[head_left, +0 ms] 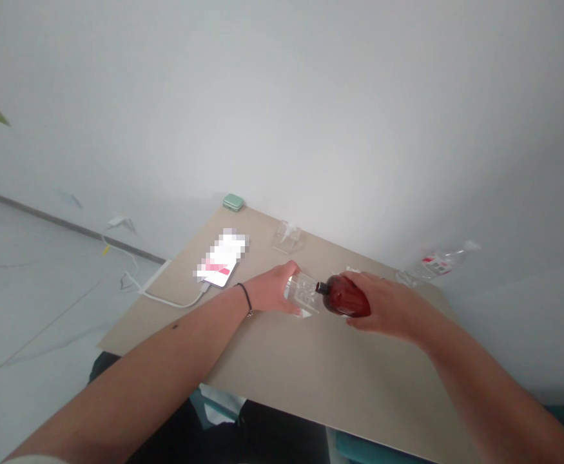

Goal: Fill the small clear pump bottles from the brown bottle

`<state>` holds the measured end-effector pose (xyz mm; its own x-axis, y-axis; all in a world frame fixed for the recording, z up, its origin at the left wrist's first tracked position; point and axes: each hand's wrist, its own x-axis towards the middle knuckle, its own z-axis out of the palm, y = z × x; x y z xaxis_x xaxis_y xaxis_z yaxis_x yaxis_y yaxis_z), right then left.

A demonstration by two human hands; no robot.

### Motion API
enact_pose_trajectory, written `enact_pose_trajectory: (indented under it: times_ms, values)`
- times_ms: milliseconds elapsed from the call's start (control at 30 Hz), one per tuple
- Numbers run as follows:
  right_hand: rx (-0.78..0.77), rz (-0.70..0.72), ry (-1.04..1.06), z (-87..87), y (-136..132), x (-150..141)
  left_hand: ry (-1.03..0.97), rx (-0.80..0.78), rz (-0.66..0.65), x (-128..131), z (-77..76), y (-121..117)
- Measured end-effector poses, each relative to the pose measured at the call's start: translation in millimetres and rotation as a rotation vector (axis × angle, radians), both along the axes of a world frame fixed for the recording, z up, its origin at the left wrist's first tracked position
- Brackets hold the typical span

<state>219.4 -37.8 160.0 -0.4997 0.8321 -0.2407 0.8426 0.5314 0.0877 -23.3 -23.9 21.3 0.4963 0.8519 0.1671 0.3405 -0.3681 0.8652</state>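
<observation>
My left hand (272, 289) is wrapped round a small clear glass (302, 294) standing on the beige table (282, 367). My right hand (388, 303) grips a brown bottle (344, 296), tipped on its side with its dark neck pointing at the rim of the glass. The two hands sit close together near the table's middle. A black band circles my left wrist.
A phone (221, 261) lies at the table's left, a white cable running off the edge to the floor. A green case (233, 202) sits at the far corner, a clear stand (287, 237) behind the glass, and a clear plastic bottle (436, 263) lies against the wall at right.
</observation>
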Motion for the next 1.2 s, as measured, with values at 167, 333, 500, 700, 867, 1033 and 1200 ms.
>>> enact_pose_trajectory:
  times_ms: [167, 333, 500, 700, 867, 1033, 1200]
  values:
    - [0.005, 0.002, -0.008, -2.5, 1.6, 3.3, 0.005, 0.005, 0.004, 0.2, -1.0, 0.6]
    - [-0.011, 0.001, 0.005, -2.4, 2.5, 3.7, 0.009, -0.002, 0.003, -0.1, 0.8, -0.4]
    - [-0.008, -0.013, -0.006, -0.1, 0.9, 0.1, -0.014, -0.004, 0.010, 0.5, 0.6, -0.6]
    - [-0.019, -0.015, -0.017, 1.4, 0.0, -1.4, 0.005, -0.023, 0.009, 0.2, -1.0, 0.3]
    - [-0.010, -0.022, -0.032, 2.2, -0.7, -2.7, -0.002, -0.034, 0.001, -0.2, -2.3, 0.5]
    - [-0.013, -0.020, -0.036, 3.7, -0.7, -3.2, -0.007, -0.028, 0.004, -0.1, -1.8, -0.1]
    - [-0.010, -0.010, -0.009, 2.6, -0.2, -1.2, -0.004, -0.030, 0.009, 0.2, -1.7, 0.2]
